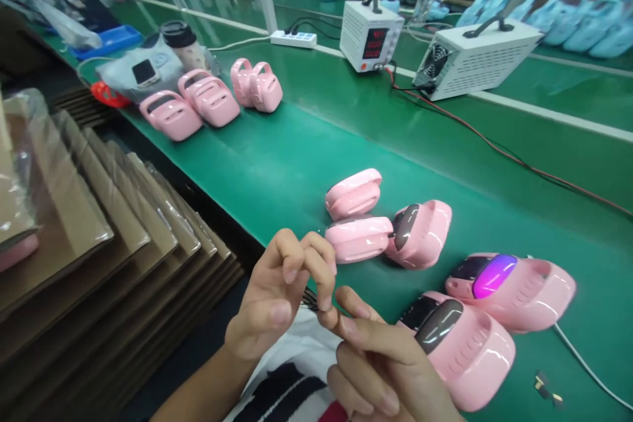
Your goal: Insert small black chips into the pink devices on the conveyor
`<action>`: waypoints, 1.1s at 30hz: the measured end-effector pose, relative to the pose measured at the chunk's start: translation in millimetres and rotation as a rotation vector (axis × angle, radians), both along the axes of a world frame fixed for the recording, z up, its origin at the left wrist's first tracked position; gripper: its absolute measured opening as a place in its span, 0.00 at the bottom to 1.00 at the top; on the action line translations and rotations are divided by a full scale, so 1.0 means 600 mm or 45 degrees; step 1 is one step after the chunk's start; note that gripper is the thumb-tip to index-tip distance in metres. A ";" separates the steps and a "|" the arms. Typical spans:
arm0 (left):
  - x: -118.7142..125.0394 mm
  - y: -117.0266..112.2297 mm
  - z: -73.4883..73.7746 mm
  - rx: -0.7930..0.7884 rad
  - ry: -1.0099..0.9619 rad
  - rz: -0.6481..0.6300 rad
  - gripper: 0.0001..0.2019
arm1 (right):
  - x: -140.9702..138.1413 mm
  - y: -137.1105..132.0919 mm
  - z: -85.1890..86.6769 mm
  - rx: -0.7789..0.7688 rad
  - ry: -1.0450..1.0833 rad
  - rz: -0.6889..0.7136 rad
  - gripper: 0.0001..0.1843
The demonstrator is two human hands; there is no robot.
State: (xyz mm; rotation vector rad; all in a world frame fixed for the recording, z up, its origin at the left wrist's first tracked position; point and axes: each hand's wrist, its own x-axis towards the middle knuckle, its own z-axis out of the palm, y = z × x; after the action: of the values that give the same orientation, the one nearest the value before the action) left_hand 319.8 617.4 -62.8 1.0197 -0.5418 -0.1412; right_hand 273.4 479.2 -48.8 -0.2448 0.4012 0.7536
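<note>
My left hand [287, 290] is raised over the near table edge, its fingers curled and their tips meeting those of my right hand [380, 356]. My right hand is pinched closed, thumb against forefinger; whatever is between the fingertips is too small to make out. Some thin dark strips [310, 299] show beside my left fingers, their kind unclear. Just beyond the hands lie pink handled devices [359, 239], one with a dark window [407, 227]. Right of my right hand is another pink device [469, 356]; behind it, one has a window glowing purple [494, 276].
Small dark chips with gold ends [542, 384] lie at lower right, near a white cable [588, 362]. More pink devices [212, 99] stand far left. Power supplies [370, 36] and a power strip [293, 39] sit at the back. Cardboard trays [123, 224] are stacked left.
</note>
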 end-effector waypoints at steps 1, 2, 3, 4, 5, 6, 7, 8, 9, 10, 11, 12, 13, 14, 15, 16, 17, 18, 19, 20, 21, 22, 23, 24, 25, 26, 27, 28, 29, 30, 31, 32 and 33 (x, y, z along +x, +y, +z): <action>0.007 0.006 0.000 0.028 -0.020 0.019 0.12 | 0.004 0.010 0.001 -0.018 -0.013 -0.049 0.20; 0.013 0.012 -0.001 0.060 -0.037 0.031 0.12 | 0.008 0.021 0.002 -0.035 -0.025 -0.102 0.20; 0.019 0.018 -0.002 0.094 -0.052 0.051 0.12 | 0.013 0.031 0.002 -0.049 -0.037 -0.158 0.20; 0.024 0.022 -0.004 0.125 -0.065 0.084 0.12 | 0.017 0.041 0.002 -0.062 -0.049 -0.216 0.20; 0.030 0.026 -0.006 0.152 -0.088 0.117 0.12 | 0.021 0.051 0.001 -0.075 -0.058 -0.271 0.20; 0.035 0.029 -0.009 0.172 -0.125 0.150 0.12 | 0.024 0.059 -0.001 -0.089 -0.061 -0.321 0.19; 0.040 0.031 -0.013 0.183 -0.172 0.176 0.11 | 0.026 0.066 -0.003 -0.104 -0.061 -0.369 0.19; 0.046 0.032 -0.017 0.188 -0.238 0.191 0.11 | 0.028 0.073 -0.006 -0.120 -0.060 -0.414 0.19; 0.051 0.032 -0.022 0.195 -0.315 0.199 0.10 | 0.028 0.078 -0.009 -0.134 -0.064 -0.456 0.19; 0.056 0.031 -0.026 0.212 -0.394 0.199 0.09 | 0.028 0.083 -0.012 -0.149 -0.070 -0.498 0.20; 0.062 0.031 -0.031 0.235 -0.464 0.203 0.09 | 0.028 0.087 -0.015 -0.170 -0.077 -0.540 0.20; 0.067 0.030 -0.034 0.258 -0.527 0.211 0.08 | 0.027 0.091 -0.017 -0.195 -0.088 -0.579 0.22; 0.071 0.029 -0.036 0.278 -0.586 0.218 0.08 | 0.027 0.095 -0.018 -0.232 -0.100 -0.613 0.23; 0.076 0.029 -0.037 0.293 -0.631 0.224 0.08 | 0.027 0.098 -0.019 -0.284 -0.110 -0.642 0.24; 0.080 0.029 -0.035 0.305 -0.658 0.219 0.07 | 0.026 0.099 -0.018 -0.353 -0.123 -0.673 0.24; 0.085 0.029 -0.032 0.315 -0.676 0.194 0.06 | 0.026 0.100 -0.017 -0.432 -0.140 -0.711 0.24; 0.089 0.029 -0.026 0.334 -0.687 0.155 0.05 | 0.025 0.100 -0.016 -0.514 -0.164 -0.760 0.24; 0.093 0.030 -0.018 0.382 -0.703 0.096 0.05 | 0.023 0.098 -0.015 -0.595 -0.187 -0.823 0.23; 0.097 0.030 -0.009 0.456 -0.729 0.028 0.06 | 0.021 0.096 -0.014 -0.661 -0.216 -0.888 0.23; 0.101 0.029 0.000 0.547 -0.773 -0.036 0.07 | 0.017 0.092 -0.013 -0.710 -0.244 -0.947 0.23; 0.105 0.028 0.010 0.643 -0.830 -0.087 0.08 | 0.012 0.088 -0.012 -0.746 -0.257 -0.995 0.23; 0.107 0.025 0.018 0.733 -0.886 -0.123 0.09 | 0.006 0.083 -0.012 -0.774 -0.253 -1.030 0.23; 0.109 0.021 0.024 0.802 -0.938 -0.146 0.09 | 0.000 0.079 -0.011 -0.803 -0.235 -1.056 0.23; 0.110 0.016 0.029 0.841 -0.987 -0.164 0.09 | -0.008 0.074 -0.010 -0.838 -0.210 -1.078 0.23; 0.110 0.010 0.033 0.851 -1.035 -0.178 0.09 | -0.015 0.070 -0.009 -0.885 -0.180 -1.102 0.23; 0.109 0.004 0.035 0.851 -1.085 -0.195 0.08 | -0.023 0.066 -0.008 -0.944 -0.156 -1.126 0.23; 0.107 -0.002 0.036 0.843 -1.136 -0.211 0.08 | -0.030 0.063 -0.007 -1.015 -0.150 -1.148 0.23; 0.105 -0.008 0.037 0.837 -1.186 -0.224 0.08 | -0.037 0.059 -0.006 -1.101 -0.156 -1.166 0.22; 0.101 -0.014 0.038 0.835 -1.232 -0.232 0.08 | -0.044 0.056 -0.005 -1.196 -0.171 -1.180 0.22; 0.098 -0.019 0.040 0.842 -1.269 -0.237 0.08 | -0.050 0.053 -0.005 -1.297 -0.192 -1.189 0.21; 0.094 -0.023 0.042 0.854 -1.301 -0.238 0.08 | -0.057 0.049 -0.005 -1.396 -0.216 -1.193 0.21; 0.090 -0.027 0.044 0.862 -1.326 -0.234 0.08 | -0.062 0.045 -0.005 -1.485 -0.247 -1.191 0.21; 0.086 -0.030 0.046 0.869 -1.347 -0.232 0.08 | -0.068 0.041 -0.004 -1.555 -0.281 -1.186 0.20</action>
State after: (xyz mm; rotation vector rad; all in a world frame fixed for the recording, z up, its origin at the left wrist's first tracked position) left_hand 371.2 599.3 -35.1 1.6924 -1.6249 0.0806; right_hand 232.8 504.0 -51.4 -1.1724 0.6532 -0.5203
